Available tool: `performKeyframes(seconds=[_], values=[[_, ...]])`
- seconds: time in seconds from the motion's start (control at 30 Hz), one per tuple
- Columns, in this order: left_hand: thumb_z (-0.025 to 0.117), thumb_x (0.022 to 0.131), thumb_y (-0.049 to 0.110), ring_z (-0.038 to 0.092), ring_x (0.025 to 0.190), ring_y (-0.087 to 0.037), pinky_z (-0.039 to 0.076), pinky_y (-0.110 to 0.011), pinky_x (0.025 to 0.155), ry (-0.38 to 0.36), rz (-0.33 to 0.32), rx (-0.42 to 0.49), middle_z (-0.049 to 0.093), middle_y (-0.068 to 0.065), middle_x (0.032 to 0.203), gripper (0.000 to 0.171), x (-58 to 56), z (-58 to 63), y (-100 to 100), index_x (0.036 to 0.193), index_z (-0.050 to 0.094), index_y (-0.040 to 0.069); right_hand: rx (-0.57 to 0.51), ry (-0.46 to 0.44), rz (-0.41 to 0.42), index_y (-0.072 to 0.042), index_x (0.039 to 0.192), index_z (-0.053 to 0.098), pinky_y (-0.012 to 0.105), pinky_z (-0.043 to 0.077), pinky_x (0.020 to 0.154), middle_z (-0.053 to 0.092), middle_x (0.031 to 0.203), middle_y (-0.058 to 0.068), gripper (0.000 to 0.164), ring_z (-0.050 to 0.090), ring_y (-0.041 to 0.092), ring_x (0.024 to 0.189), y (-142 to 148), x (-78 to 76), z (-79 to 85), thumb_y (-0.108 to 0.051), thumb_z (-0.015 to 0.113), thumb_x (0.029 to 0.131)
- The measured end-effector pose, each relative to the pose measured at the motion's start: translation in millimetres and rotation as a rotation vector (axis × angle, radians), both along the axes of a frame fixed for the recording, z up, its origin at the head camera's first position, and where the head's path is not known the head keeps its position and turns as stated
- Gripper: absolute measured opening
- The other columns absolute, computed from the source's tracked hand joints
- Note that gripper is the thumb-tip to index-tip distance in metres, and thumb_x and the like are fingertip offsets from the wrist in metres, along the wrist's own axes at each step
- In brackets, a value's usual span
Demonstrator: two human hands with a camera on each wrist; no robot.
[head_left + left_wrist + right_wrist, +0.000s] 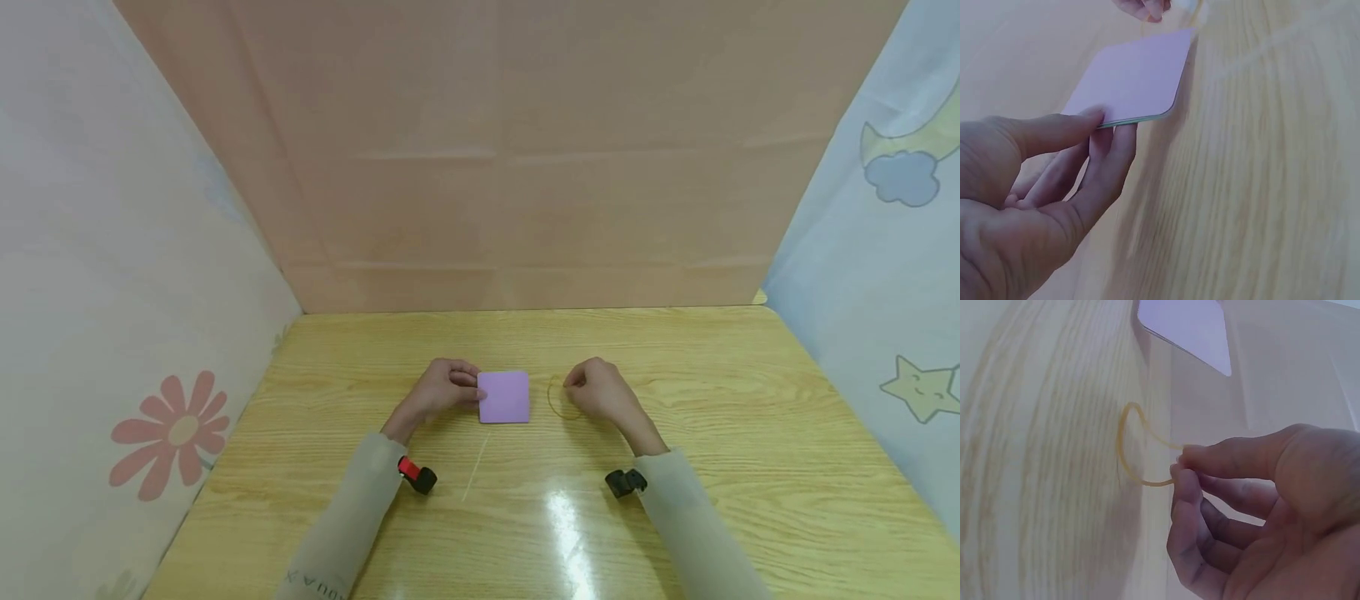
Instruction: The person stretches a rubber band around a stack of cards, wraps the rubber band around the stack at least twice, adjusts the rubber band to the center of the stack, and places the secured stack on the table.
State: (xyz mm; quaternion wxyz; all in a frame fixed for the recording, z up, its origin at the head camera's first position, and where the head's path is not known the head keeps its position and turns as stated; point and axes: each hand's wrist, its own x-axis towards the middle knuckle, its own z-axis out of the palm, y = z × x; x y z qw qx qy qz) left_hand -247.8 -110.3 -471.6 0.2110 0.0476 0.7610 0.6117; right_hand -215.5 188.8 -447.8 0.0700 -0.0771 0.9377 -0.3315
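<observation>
My left hand (442,388) pinches a thin stack of square purple cards (503,397) by its left edge, thumb on top and fingers beneath. In the left wrist view the stack (1138,78) has rounded corners and a greenish lower layer along its edge, and it is raised off the table. A short way to its right, my right hand (602,392) pinches a yellowish rubber band (1121,444) between thumb and index finger. The band hangs as an open loop toward the cards, apart from them.
Both hands are over a light wood-grain table (337,350). A pinkish cloth wall (495,167) rises behind it, with patterned curtains (112,250) at the left and right. A pale thin line (476,467) and a bright glare show on the tabletop.
</observation>
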Motion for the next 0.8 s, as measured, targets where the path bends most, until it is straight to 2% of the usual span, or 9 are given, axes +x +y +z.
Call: performKeyframes(seconds=[0.1, 0.33, 0.43, 0.6, 0.8], values=[[0.077, 0.09, -0.008, 0.073, 0.086, -0.016, 0.068, -0.039, 0.085, -0.038, 0.035, 0.06, 0.073, -0.009, 0.099, 0.034, 1.8, -0.2, 1, 0.122, 0.067, -0.004, -0.011, 0.014, -0.011, 0.0, 0.104, 0.08, 0.048, 0.061, 0.086, 0.078, 0.11, 0.019, 0.017, 0.072, 0.03, 0.099, -1, 0.2, 2.7, -0.009, 0.067, 0.099], [0.078, 0.089, -0.008, 0.075, 0.085, -0.016, 0.068, -0.038, 0.084, -0.043, 0.104, 0.116, 0.078, -0.008, 0.098, 0.035, 5.6, 1.4, 3, 0.123, 0.069, -0.003, -0.054, 0.052, 0.002, -0.003, 0.108, 0.08, 0.045, 0.061, 0.083, 0.078, 0.106, 0.013, 0.018, 0.071, 0.027, 0.097, -3, -1.3, 10.5, -0.015, 0.068, 0.101], [0.078, 0.089, -0.007, 0.076, 0.085, -0.017, 0.067, -0.039, 0.086, -0.039, 0.109, 0.125, 0.079, -0.011, 0.1, 0.037, 7.4, -0.5, 5, 0.125, 0.069, -0.001, -0.081, 0.058, -0.001, -0.003, 0.11, 0.079, 0.044, 0.06, 0.083, 0.078, 0.105, 0.012, 0.019, 0.072, 0.026, 0.096, -5, -1.3, 15.2, -0.016, 0.068, 0.102], [0.08, 0.09, -0.003, 0.076, 0.089, -0.017, 0.067, -0.036, 0.086, -0.035, 0.112, 0.109, 0.078, -0.017, 0.108, 0.037, 10.8, -3.5, 7, 0.126, 0.07, -0.001, -0.163, 0.049, 0.012, 0.001, 0.115, 0.076, 0.034, 0.06, 0.071, 0.077, 0.104, 0.018, 0.022, 0.075, 0.032, 0.089, -9, -2.8, 18.8, -0.014, 0.065, 0.104], [0.078, 0.091, -0.005, 0.077, 0.089, -0.017, 0.068, -0.038, 0.084, -0.068, 0.118, 0.157, 0.078, -0.016, 0.109, 0.036, 12.9, -5.2, 11, 0.125, 0.069, -0.005, -0.213, 0.039, 0.016, 0.003, 0.116, 0.075, 0.027, 0.059, 0.065, 0.075, 0.108, 0.022, 0.022, 0.077, 0.035, 0.088, -11, -5.5, 20.0, -0.013, 0.065, 0.104]])
